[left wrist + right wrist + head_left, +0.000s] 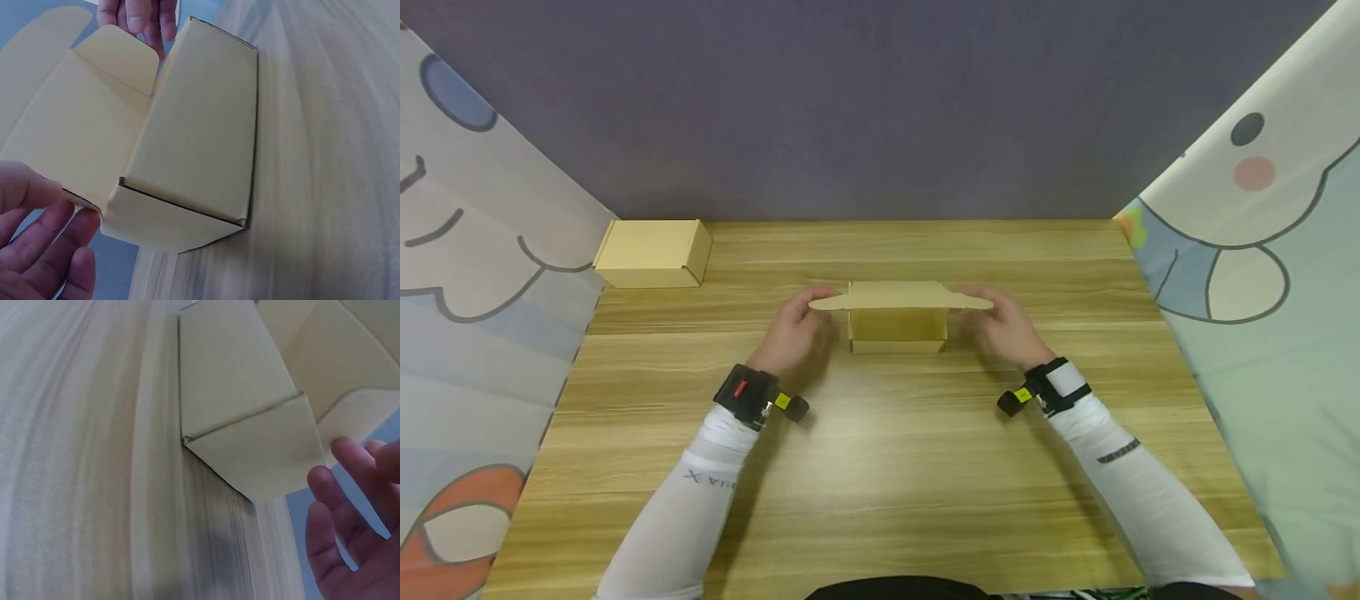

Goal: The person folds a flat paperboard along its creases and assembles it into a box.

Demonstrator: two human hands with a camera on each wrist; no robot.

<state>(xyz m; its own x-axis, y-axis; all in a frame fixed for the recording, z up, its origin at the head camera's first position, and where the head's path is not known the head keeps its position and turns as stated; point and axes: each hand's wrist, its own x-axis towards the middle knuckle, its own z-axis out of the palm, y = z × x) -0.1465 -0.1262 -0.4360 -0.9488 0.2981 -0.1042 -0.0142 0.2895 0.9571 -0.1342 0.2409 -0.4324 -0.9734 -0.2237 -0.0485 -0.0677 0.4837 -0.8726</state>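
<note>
A small tan cardboard box stands on the table with its lid raised, and the lid's tucks spread out to both sides. At the box's left, my left hand pinches the lid's side flap between thumb and fingers, as the left wrist view shows. My right hand is at the opposite side, its bent but loose fingers against or close beside the other side flap. In the head view the lid covers part of the fingertips on both sides.
A closed tan cardboard box sits at the table's back left corner. A dark grey panel rises behind the wooden table. Printed cartoon cloths hang at both sides.
</note>
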